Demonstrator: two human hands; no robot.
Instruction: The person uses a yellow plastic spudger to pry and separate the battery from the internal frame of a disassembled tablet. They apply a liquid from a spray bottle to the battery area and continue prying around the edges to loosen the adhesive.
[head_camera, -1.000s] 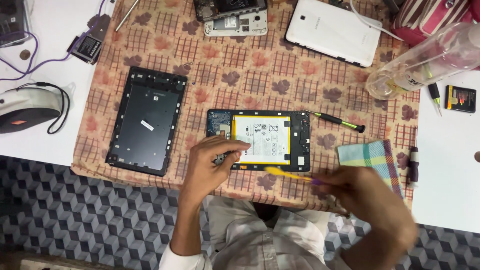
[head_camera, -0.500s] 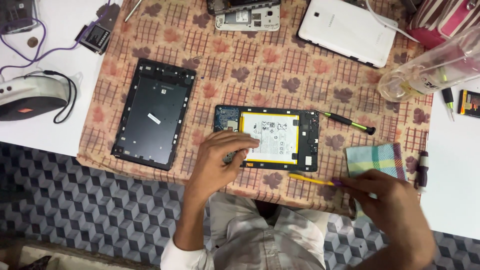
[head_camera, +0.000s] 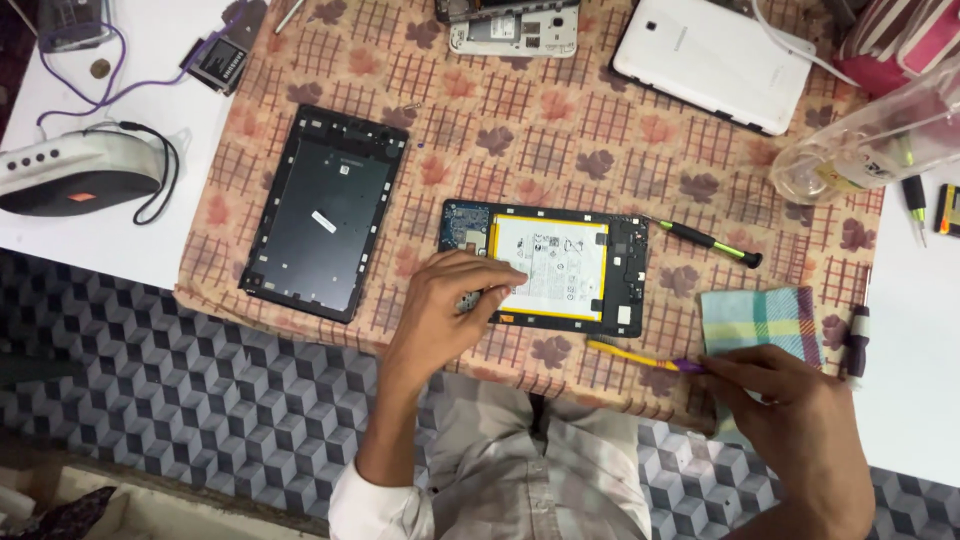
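On the cloth (head_camera: 560, 130), the opened tablet (head_camera: 560, 265) lies right of the back cover (head_camera: 325, 210), a screwdriver (head_camera: 710, 242) at its right.

Matt woven cloth (head_camera: 560, 130) covers the table; the far white tablet back (head_camera: 710, 60) is glossy plastic; the right bottle (head_camera: 870, 145) is clear plastic.

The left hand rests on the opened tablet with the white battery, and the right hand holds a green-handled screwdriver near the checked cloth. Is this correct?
Not quite. The right hand holds a thin yellow tool with a purple end, as the head view shows. The green-handled screwdriver lies untouched beside the opened tablet, where the left hand rests. The checked cloth is nearby.
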